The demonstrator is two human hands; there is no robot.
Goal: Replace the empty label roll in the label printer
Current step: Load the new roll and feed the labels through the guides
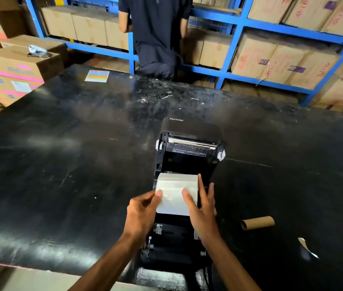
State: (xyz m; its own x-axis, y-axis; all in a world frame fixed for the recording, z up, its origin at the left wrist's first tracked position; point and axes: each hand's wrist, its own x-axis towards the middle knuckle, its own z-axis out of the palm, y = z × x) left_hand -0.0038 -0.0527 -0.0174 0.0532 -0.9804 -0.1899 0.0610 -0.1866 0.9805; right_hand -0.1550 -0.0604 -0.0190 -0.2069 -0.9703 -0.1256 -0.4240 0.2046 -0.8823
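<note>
A black label printer (189, 152) stands on the black table with its lid swung open away from me. A full white label roll (176, 185) sits in the printer's bay. My left hand (143, 213) grips the roll's left side, thumb on the paper. My right hand (203, 208) holds its right side, thumb on top and fingers along the roll's end. A loose white strip of paper hangs from the roll toward me. The empty brown cardboard core (257, 222) lies on the table to the right of the printer.
A torn white paper scrap (307, 246) lies near the front right. A coloured sticker sheet (97, 76) lies at the table's far edge. A person (155, 34) stands behind the table at blue shelves (239, 19) full of cartons. More cartons (19, 66) are stacked at left.
</note>
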